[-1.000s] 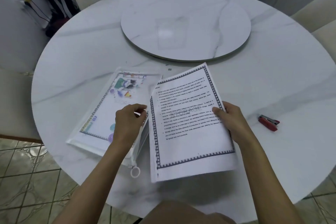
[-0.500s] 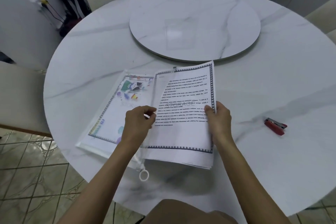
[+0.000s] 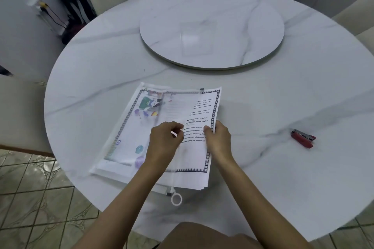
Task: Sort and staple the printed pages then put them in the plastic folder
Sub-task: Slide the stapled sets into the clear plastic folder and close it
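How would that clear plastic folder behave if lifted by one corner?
Probably floppy: the plastic folder is a thin clear film, bending where the left hand pinches it. Likely slippery on the glossy table. The printed pages partly inside would probably make it sag.

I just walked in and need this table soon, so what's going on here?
A person is packing printed pages into a clear plastic folder on the marble table. The left hand pinches the folder's open edge, and the right hand grips the pages' right side. The pages lie partly inside. A red stapler lies off to the right, untouched.
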Available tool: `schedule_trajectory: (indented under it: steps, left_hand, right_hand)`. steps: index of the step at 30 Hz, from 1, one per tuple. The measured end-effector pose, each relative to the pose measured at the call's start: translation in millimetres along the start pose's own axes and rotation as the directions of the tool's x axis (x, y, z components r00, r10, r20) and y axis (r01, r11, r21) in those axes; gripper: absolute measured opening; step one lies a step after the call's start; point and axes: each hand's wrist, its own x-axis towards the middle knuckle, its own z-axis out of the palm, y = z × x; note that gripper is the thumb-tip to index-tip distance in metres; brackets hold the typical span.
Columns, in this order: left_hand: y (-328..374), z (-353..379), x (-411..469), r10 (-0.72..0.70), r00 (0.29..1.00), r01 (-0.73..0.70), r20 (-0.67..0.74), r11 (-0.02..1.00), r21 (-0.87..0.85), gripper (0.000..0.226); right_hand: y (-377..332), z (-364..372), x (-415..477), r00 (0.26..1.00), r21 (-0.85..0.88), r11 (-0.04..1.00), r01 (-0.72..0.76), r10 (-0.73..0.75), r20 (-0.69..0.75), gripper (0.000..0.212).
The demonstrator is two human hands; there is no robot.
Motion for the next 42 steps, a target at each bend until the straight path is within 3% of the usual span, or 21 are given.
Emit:
schedule_trajectory:
  steps: [10, 12, 17, 20, 23, 30, 34, 37, 42]
  left_hand:
    - [10.4, 12.6, -3.2, 0.044, 0.999, -0.044, 0.011, 0.999, -0.005, 0.02]
    - [15.0, 14.2, -4.2, 0.042, 0.999, -0.042, 0.015, 0.999, 0.0, 0.022]
    - [19.2, 17.1, -3.0, 0.035, 0.999, -0.035, 0.013, 0.999, 0.0, 0.024]
    - [16.2, 18.1, -3.0, 0.037, 0.999, -0.037, 0.03, 0.999, 0.021, 0.025]
    - [7.8, 19.3, -3.3, 0.036, 0.998, -0.036, 0.051, 0.999, 0.001, 0.025]
    - [-16.6, 24.8, -8.9, 0.122, 0.985, -0.134, 0.124, 0.986, 0.096, 0.019]
    - [-45.9, 12.9, -24.6, 0.258, 0.941, -0.29, 0.22, 0.948, 0.129, 0.02]
    - [-83.4, 0.4, -46.6, 0.332, 0.898, -0.395, 0.288, 0.898, 0.194, 0.018]
    - [-123.8, -10.8, -72.0, 0.496, 0.758, -0.616, 0.423, 0.758, 0.214, 0.02]
  right_hand:
    - [2.1, 24.6, 9.1, 0.97, -0.056, 0.995, -0.083, 0.094, 0.226, 0.024]
    - [0.8, 28.0, 8.6, 0.952, 0.002, 0.992, -0.128, 0.123, 0.282, 0.018]
    - [8.3, 33.4, 6.9, 0.864, 0.243, 0.928, -0.282, 0.135, 0.485, 0.036]
    - [7.6, 36.2, 4.5, 0.851, 0.241, 0.919, -0.313, 0.158, 0.501, 0.035]
    - [6.6, 27.0, 3.2, 0.84, 0.123, 0.951, -0.285, 0.187, 0.509, 0.027]
    - [38.4, -19.5, -16.1, 0.943, -0.052, 0.986, -0.16, 0.168, 0.288, 0.021]
    - [57.4, -35.5, -35.2, 0.915, -0.184, 0.978, -0.095, 0.159, 0.372, 0.017]
    - [63.7, -39.6, -46.3, 0.886, -0.189, 0.979, -0.081, 0.158, 0.436, 0.015]
    - [65.6, -38.3, -52.7, 0.873, -0.174, 0.981, -0.084, 0.157, 0.461, 0.016]
